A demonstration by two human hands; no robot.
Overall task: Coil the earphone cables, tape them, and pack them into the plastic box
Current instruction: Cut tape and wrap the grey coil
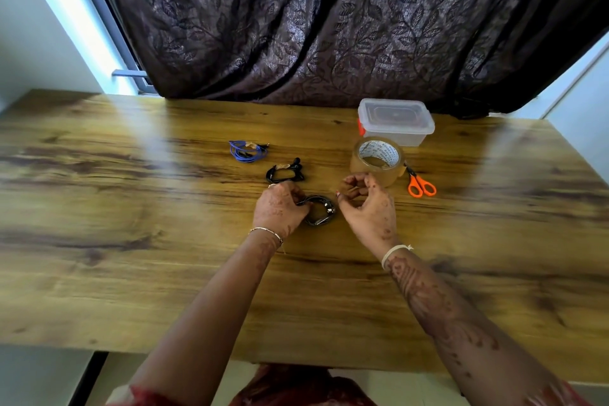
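A coiled grey-black earphone cable (321,212) lies on the wooden table (131,208) between my hands. My left hand (280,208) grips the coil's left side. My right hand (365,204) hovers just right of it with fingers curled; a small clear strip of tape seems pinched at its fingertips, though it is hard to make out. Two taped coils lie further back: a black one (285,171) and a blue one (247,150). The clear plastic box (395,122) stands shut with its lid on at the back right.
A roll of clear packing tape (377,160) stands just beyond my right hand. Orange-handled scissors (420,186) lie to its right. A dark patterned curtain (329,26) hangs behind the table's far edge.
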